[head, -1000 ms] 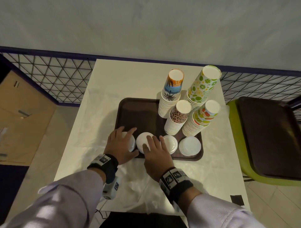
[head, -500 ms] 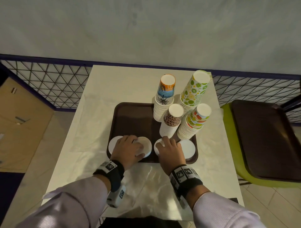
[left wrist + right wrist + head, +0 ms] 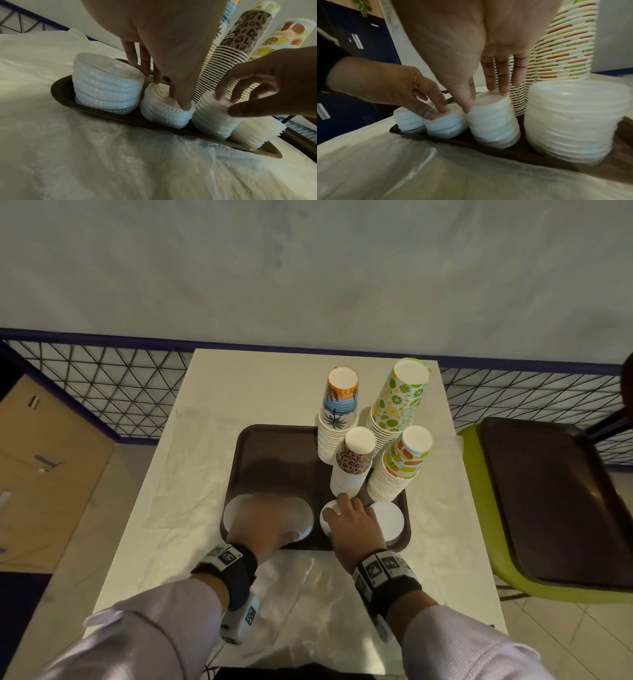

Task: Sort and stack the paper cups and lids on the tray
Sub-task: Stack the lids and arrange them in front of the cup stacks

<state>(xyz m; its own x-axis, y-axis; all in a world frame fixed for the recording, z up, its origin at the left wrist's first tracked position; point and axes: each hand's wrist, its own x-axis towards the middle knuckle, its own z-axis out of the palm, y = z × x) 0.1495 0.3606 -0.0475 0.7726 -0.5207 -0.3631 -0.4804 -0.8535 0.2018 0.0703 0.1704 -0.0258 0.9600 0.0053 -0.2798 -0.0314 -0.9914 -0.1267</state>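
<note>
The left hand rests its straight fingers on top of the second lid stack, thumb against its near rim, grasping nothing; a taller lid stack stands just left of those fingers. The right hand likewise lays relaxed fingers on the third lid stack, with the widest lid stack just right of them. All four lid stacks stand along the near edge of the brown tray, and four upside-down cup stacks stand just beyond the right fingertips.
</note>
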